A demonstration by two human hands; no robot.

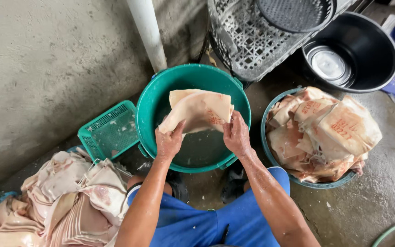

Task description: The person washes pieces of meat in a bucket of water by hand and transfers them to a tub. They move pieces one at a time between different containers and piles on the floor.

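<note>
Left hand (169, 142) and right hand (236, 135) grip a folded pork skin slab (197, 110), long axis left-right, over the green tub (149, 110). Tub holds water; teal basin (265, 137) at right piled with skins.

Skin sheet (198, 110) in hands: soft, smooth, pale, wet shine. Green tub (161, 91): plastic, smooth, bit glossy. Small green basket (110, 130), left: plastic mesh. Grey basket (248, 41), far: plastic weave, matt. Black tub (371, 50), far right: smooth plastic; shiny metal lid (328, 64) inside. Wall (46, 68): rough concrete. Floor (380, 192): rough, wet. White pipe (149, 32): smooth plastic. Shorts (193, 226): blue cloth.
</note>
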